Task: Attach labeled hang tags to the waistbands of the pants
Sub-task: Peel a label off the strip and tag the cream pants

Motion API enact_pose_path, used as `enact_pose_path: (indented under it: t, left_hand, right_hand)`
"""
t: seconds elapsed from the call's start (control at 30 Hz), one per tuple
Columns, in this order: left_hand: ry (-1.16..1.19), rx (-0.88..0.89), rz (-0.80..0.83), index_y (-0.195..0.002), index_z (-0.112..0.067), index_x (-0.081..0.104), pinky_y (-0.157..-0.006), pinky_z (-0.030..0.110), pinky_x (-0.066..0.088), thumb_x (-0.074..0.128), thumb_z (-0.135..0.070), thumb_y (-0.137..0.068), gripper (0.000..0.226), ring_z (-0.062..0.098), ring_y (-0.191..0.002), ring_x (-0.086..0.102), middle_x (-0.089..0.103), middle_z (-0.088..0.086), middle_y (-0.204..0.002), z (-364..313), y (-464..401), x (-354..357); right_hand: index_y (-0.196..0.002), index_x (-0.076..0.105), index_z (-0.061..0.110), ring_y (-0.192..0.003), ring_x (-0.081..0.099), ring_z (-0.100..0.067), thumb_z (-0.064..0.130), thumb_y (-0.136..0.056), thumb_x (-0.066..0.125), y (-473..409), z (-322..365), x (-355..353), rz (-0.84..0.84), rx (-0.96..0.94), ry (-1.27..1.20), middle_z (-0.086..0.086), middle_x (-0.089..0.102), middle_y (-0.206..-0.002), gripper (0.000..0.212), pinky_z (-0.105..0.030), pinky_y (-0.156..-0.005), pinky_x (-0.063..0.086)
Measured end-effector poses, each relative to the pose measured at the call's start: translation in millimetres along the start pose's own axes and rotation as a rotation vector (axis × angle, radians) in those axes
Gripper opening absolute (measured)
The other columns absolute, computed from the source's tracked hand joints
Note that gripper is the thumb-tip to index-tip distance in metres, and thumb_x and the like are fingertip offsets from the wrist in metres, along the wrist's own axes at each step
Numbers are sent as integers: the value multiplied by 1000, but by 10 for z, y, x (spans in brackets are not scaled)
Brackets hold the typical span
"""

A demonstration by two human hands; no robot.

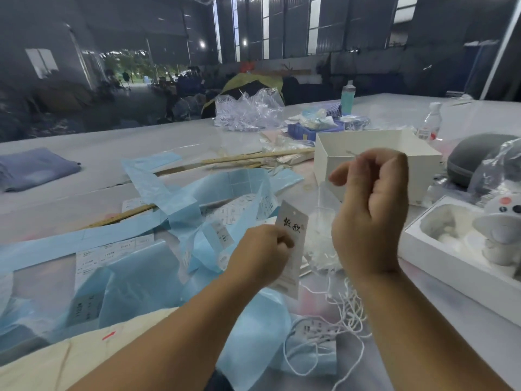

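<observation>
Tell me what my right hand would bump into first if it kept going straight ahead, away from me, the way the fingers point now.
Probably the open white box right behind the right hand, though depth is hard to judge.

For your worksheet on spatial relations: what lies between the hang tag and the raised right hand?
In the head view, a clear plastic bag of white strings lies between hang tag and right hand.

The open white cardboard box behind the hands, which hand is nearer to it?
Right. The right hand is raised directly in front of the open white cardboard box, overlapping its near wall in view. The left hand sits lower, toward the left.
</observation>
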State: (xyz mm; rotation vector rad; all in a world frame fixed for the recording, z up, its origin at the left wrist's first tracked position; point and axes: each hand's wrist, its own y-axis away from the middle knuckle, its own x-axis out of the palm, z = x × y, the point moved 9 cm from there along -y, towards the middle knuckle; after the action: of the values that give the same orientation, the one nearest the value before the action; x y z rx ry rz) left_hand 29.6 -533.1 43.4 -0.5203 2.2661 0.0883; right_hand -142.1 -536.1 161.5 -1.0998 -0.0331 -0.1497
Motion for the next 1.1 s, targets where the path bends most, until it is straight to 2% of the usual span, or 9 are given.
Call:
enact_pose_path:
  t: [0.2,0.3,0.4,0.47,0.6,0.73,0.87,0.97,1.1]
  left_hand:
    - [373,-78,-70,-78,-30,68,-58,24,54,45,1,-88,40,22,-82,66,66,-8,-98,-33,78,-401]
    - [546,-120,-86,-80,-23,71,-54,19,53,44,7,-86,41,16,-72,64,67,-10,-91,12,287,-606]
    - [705,-165,-108,-85,-22,72,-52,20,51,50,6,-85,36,14,-63,65,73,-3,-90,91,601,-880]
    - [713,-183,-130,-102,-28,68,-57,26,54,58,-3,-77,36,16,-68,69,75,-1,-93,191,871,-1091]
    - [722,-229,-128,-125,-33,48,-69,37,56,60,-12,-59,71,25,-82,74,77,3,-92,511,1501,-1445]
    - [778,-328,-157,-116,-14,61,-58,32,54,60,-10,-57,59,23,-72,72,76,11,-91,840,2175,-1719]
    - [788,-416,-287,-91,-8,67,-68,35,49,59,-14,-56,37,25,-64,65,73,12,-77,1038,2715,-1981]
    - [745,-433,-359,-90,-8,69,-75,41,49,63,-27,-62,35,30,-72,66,74,13,-82,1093,3043,-2184]
    - [690,-456,-441,-94,1,66,-68,36,50,71,-27,-85,30,28,-65,67,74,14,-79,1293,3368,-2412]
  right_hand:
    - [-95,45,12,-58,49,-6,9,-102,39,-214,495,144,63,-90,-83,2,49,-67,10,-17,-54,41]
    - [-89,55,10,-54,48,-4,14,-101,48,-188,396,361,201,121,-34,11,49,-64,14,-16,-54,37]
    - [-81,61,14,-54,50,-3,15,-96,57,61,284,560,371,368,11,7,58,-60,16,-12,-50,35]
    - [-76,63,13,-53,50,-3,14,-94,60,282,361,676,494,468,-15,4,62,-61,18,-14,-49,37]
    - [-72,60,11,-45,43,-2,13,-93,58,664,807,806,635,590,-169,12,53,-49,21,-22,-49,36]
    - [-68,59,21,-44,39,-1,20,-93,57,725,1667,895,682,598,-567,10,48,-50,24,-14,-44,32]
    - [-70,60,23,-44,43,-1,26,-89,58,861,2350,1123,850,467,-561,9,53,-52,20,-13,-44,32]
    - [-69,59,16,-43,40,-3,9,-93,57,1095,2378,1270,917,622,-542,6,50,-52,25,-15,-42,30]
    - [-75,60,10,-41,30,-9,6,-95,54,1371,2255,1278,916,859,-560,-2,43,-53,21,-22,-39,24]
